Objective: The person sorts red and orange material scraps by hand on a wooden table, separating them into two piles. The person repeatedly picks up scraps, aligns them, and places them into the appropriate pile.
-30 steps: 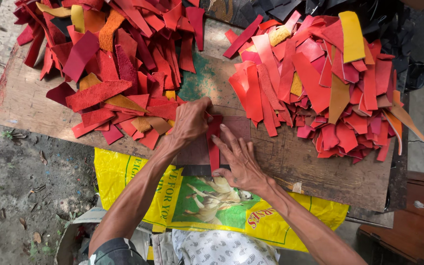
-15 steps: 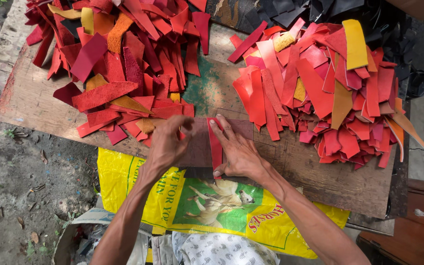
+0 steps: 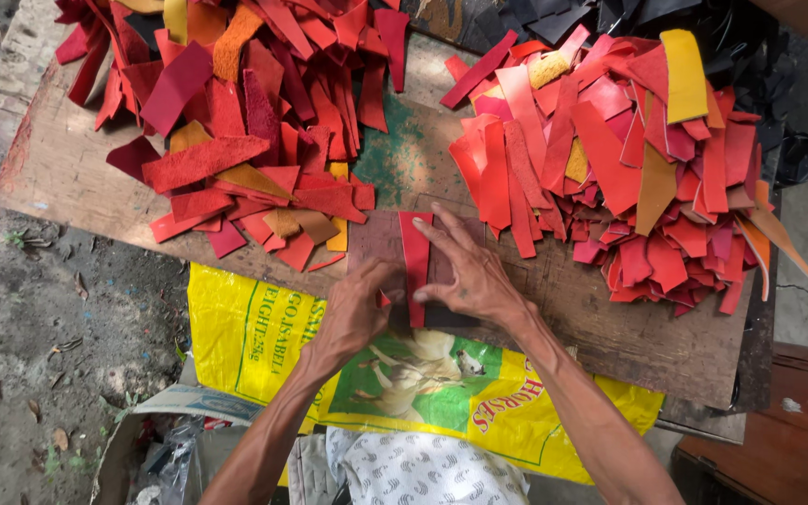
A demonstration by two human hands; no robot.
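The right hand [image 3: 468,277] presses flat, fingers spread, on a red strip [image 3: 415,266] lying upright on a dark block [image 3: 381,245] at the board's [image 3: 666,346] near edge. The left hand [image 3: 355,309] seems to pinch its lower end. Keeping the strip flat and square would suit best.

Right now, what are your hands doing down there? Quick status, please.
Both hands down on wooden board. Left hand and right hand pressing red strip flat on dark brown piece. Red scrap piles either side, not blocking.
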